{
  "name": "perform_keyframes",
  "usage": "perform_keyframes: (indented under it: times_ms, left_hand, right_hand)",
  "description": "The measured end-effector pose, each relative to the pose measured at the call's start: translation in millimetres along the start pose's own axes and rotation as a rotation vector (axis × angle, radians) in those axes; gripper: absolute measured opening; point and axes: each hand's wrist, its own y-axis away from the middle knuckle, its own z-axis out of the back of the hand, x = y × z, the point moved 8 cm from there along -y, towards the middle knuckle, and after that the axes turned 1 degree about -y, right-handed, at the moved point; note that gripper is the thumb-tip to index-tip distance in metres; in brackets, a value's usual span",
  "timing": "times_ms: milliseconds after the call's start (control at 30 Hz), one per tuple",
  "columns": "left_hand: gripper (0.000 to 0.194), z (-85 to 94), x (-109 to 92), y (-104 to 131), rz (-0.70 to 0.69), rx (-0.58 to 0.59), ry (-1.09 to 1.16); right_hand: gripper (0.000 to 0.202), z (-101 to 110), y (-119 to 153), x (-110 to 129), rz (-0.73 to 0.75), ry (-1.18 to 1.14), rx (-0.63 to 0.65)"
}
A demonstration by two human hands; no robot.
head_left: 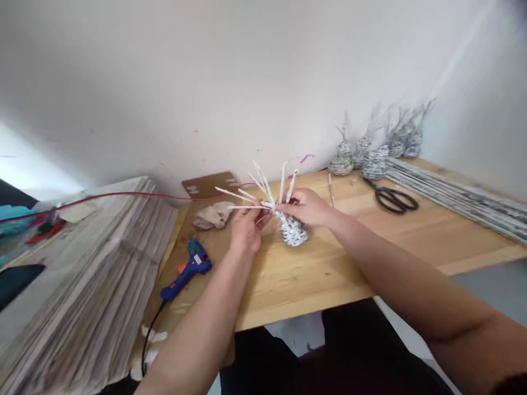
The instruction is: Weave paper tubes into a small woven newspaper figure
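Note:
Over the wooden table, a small woven paper vase (295, 230) tilts in my hands, with several rolled-paper strands (265, 189) fanning out from its narrow neck. My right hand (307, 207) is closed around the neck and upper side of the vase. On the other side, my left hand (246, 225) pinches one of the paper strands close to the neck. The fingertips of both hands nearly meet there, and part of the neck is hidden behind them.
A blue glue gun (187, 274) lies left of my left forearm, beside a tall newspaper stack (123, 263). A crumpled cloth (214, 215) rests behind it. Black scissors (393, 199), paper rolls (453, 195) and several woven pieces (341, 159) occupy the right back. A red cord (123, 193) crosses the left side.

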Motion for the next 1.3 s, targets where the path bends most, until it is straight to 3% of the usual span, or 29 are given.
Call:
perform_keyframes:
  times_ms: [233, 500, 633, 700, 800, 900, 1033, 1133, 1200, 1300]
  left_hand:
    - [0.019, 0.7, -11, 0, -0.072, -0.074, 0.022]
    - [0.029, -1.5, -17, 0, -0.105, -0.048, 0.05]
    - [0.031, 3.8, -17, -2, -0.072, -0.119, 0.015]
    - [0.034, 5.9, -14, -4, -0.02, -0.124, -0.073]
    - [0.042, 4.9, -12, -7, -0.015, -0.047, -0.39]
    - [0.042, 3.4, -23, -7, -0.167, -0.019, -0.715]
    - [0.037, -9.0, -52, 6, -0.559, -0.05, -1.076]
    - [0.015, -29.9, -60, 19, -0.836, 0.157, -1.149]
    - [0.012, -36.9, -56, 23, -0.883, 0.318, -1.126]
    - [0.012, -36.2, -48, 18, -0.805, 0.439, -1.056]
  right_hand:
    - [0.034, -1, 3, 4, 0.016, 0.028, 0.007]
    - [0.032, 0, 4, 8, 0.036, 0.059, -0.001]
    - [0.029, -3, 5, 11, 0.054, 0.036, 0.05]
    - [0.029, -2, 5, 9, 0.043, 0.03, 0.057]
    - [0.031, 0, 4, 4, -0.004, 0.011, 0.06]
    - [0.031, -1, 4, 2, -0.026, -0.017, 0.096]
    - [0.03, -3, 7, 6, -0.035, -0.051, 0.139]
    - [0.03, -5, 8, 8, -0.034, -0.069, 0.17]
    - [0.03, -5, 8, 9, -0.032, -0.078, 0.185]
    - [0.031, -6, 8, 11, 0.001, -0.069, 0.225]
